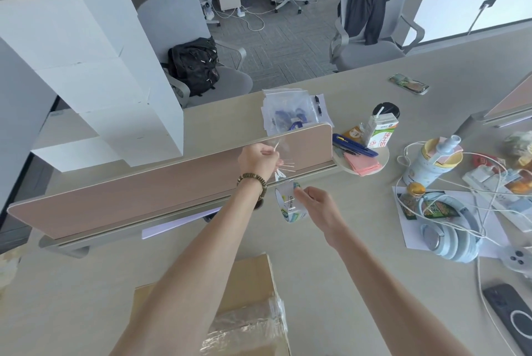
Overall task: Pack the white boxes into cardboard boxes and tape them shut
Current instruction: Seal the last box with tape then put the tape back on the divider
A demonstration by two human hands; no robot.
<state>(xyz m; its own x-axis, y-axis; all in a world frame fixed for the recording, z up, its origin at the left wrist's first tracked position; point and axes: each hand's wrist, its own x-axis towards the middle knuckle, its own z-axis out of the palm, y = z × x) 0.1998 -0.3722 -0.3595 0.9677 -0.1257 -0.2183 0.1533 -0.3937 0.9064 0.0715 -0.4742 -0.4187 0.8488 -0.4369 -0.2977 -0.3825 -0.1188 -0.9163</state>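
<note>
Matt brown cardboard box [244, 278] at table's near edge, glossy crinkled clear tape across its top, shiny clear tape roll [289, 206], smooth matt white boxes [86, 67] at far-left corner, pale matt wood-look table [359, 283], glossy pale-blue plastic headphones [449, 237]

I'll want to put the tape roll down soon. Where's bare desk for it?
Bare desk lies between the cardboard box and the headphones, and left of the box below the divider. The right side, around the bottle and cables, is crowded.
</note>
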